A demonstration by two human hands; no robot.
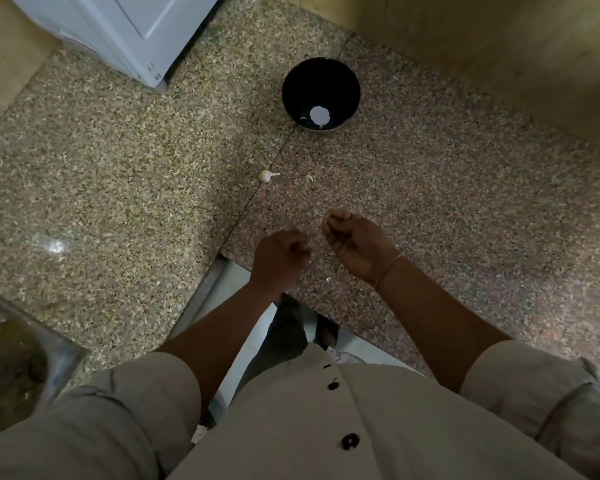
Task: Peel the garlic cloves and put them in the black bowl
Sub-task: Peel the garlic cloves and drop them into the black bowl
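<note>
Worktop: polished speckled granite.
Black bowl: one, round, glossy, well beyond both hands.
Garlic head: one, white, stalked, ahead of the left hand.
Loose cloves: two, pale, curved: far clove ahead of the right hand, near clove beside its wrist.
Both hands: fingers curled; whether they hold anything cannot be told.

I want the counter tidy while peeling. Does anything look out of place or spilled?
Only small strays. One pale bit lies loose on the counter right of the garlic head; a second bit sits near the counter's front edge, by the right hand. Peel or clove, I cannot tell. The black bowl stands upright.
</note>
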